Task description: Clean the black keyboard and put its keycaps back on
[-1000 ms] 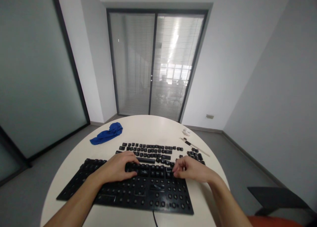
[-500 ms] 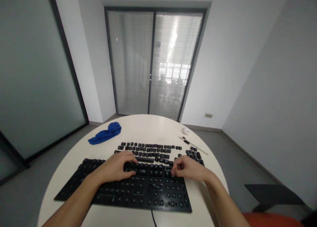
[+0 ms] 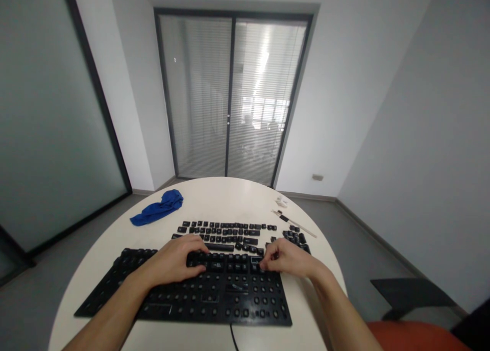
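Desk (image 3: 225, 198): white and round, under the keyboard.
Keyboard (image 3: 214, 292): black, lying flat on the desk, with lots of little bumps.
Blue cloth (image 3: 158, 208): crumpled, past the keyboard's left part.
Left hand (image 3: 181, 259): on the keyboard, thumb spread from the fingers.
Right hand (image 3: 287, 257): at the keyboard's far right corner, fingertips bunched; can't tell if they pinch a key.
Loose keys (image 3: 230, 232): black, in rows just past the keyboard.

Your left hand (image 3: 179, 259) hides part of the keyboard (image 3: 191, 292); whether your right hand (image 3: 283, 259) pinches anything is too small to tell. The bottom edge cuts off the cable (image 3: 233, 336) and red seat (image 3: 415, 335). Lettering on the loose keycaps (image 3: 230, 232) blurs.
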The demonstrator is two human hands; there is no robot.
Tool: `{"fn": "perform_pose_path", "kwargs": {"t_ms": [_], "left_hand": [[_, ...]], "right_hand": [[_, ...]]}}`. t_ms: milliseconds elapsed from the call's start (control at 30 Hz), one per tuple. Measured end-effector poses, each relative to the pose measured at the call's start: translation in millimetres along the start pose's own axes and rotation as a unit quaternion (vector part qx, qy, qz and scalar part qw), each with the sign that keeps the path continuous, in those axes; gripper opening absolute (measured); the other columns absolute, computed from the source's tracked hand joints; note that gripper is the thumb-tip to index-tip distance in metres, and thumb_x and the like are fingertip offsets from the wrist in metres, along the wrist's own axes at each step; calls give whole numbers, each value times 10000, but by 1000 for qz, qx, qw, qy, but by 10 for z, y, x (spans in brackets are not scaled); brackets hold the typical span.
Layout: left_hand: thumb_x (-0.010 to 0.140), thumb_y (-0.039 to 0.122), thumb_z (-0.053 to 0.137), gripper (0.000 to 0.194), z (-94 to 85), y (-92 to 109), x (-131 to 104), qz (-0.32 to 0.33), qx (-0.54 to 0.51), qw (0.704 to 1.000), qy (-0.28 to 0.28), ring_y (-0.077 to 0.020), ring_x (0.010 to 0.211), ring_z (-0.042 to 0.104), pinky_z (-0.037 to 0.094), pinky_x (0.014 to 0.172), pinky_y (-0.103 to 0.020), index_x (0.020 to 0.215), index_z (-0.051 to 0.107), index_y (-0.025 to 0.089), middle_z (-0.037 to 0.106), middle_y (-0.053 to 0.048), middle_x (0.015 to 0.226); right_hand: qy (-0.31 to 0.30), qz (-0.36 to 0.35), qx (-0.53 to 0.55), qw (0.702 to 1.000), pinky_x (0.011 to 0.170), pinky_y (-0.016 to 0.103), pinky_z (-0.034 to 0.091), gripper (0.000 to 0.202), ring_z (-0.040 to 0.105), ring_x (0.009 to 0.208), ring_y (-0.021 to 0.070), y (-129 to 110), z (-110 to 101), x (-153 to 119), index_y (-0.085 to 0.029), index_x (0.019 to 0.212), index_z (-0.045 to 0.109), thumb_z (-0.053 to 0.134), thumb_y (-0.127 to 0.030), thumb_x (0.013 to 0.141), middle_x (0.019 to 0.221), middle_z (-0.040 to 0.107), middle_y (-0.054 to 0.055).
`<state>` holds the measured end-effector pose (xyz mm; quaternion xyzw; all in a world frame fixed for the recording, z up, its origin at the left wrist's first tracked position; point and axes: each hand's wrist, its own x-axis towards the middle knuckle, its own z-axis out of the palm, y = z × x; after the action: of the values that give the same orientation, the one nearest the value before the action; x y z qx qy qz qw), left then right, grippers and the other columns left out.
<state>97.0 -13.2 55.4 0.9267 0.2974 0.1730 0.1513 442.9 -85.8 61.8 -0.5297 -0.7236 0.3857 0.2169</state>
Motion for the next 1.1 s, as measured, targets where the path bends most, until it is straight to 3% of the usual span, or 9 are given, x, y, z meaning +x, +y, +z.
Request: {"fn": "perform_pose_path", "kwargs": {"t_ms": [200, 367, 533, 900, 1100], "left_hand": [[813, 328, 687, 224, 5, 1, -1, 5, 4, 1000, 5, -229, 970, 626, 483, 897, -366, 1025, 670, 259, 660, -26, 1049], [814, 324, 686, 229, 13, -15, 2, 4, 7, 1000, -1, -228, 971, 625, 483, 890, -365, 1033, 664, 259, 656, -24, 1046], [818, 311, 682, 227, 7, -4, -1, 1, 12, 1000, -5, -225, 977, 624, 476, 901, -363, 1039, 661, 263, 656, -24, 1050], [811, 333, 698, 222, 3, 6, 5, -6, 8, 1000, -3, -233, 989, 627, 477, 905, -359, 1021, 666, 269, 664, -18, 1058], [823, 364, 685, 224, 3, 11, 5, -1, 0, 1000, 2, -234, 976, 629, 484, 895, -367, 1026, 672, 270, 664, -24, 1049]], "right_hand": [[-23, 24, 37, 999, 487, 206, 398, 180, 510, 499, 108, -20, -7, 14, -172, 784, 824, 682, -242, 697, 571, 678, 0], [-30, 39, 78, 996, 514, 201, 453, 194, 546, 525, 108, -26, -8, 34, -174, 817, 820, 694, -246, 687, 636, 707, 5], [-42, 60, 59, 996, 525, 198, 470, 218, 565, 534, 103, -32, -24, 53, -167, 810, 808, 629, -210, 692, 696, 728, 8], [-50, 86, 37, 994, 508, 207, 428, 196, 543, 531, 108, -44, -46, 110, -153, 730, 761, 751, -331, 650, 614, 686, -9], [-49, 86, 2, 995, 567, 215, 417, 130, 596, 615, 132, -60, -47, 135, -164, 713, 757, 764, -242, 609, 654, 717, -13]]}}
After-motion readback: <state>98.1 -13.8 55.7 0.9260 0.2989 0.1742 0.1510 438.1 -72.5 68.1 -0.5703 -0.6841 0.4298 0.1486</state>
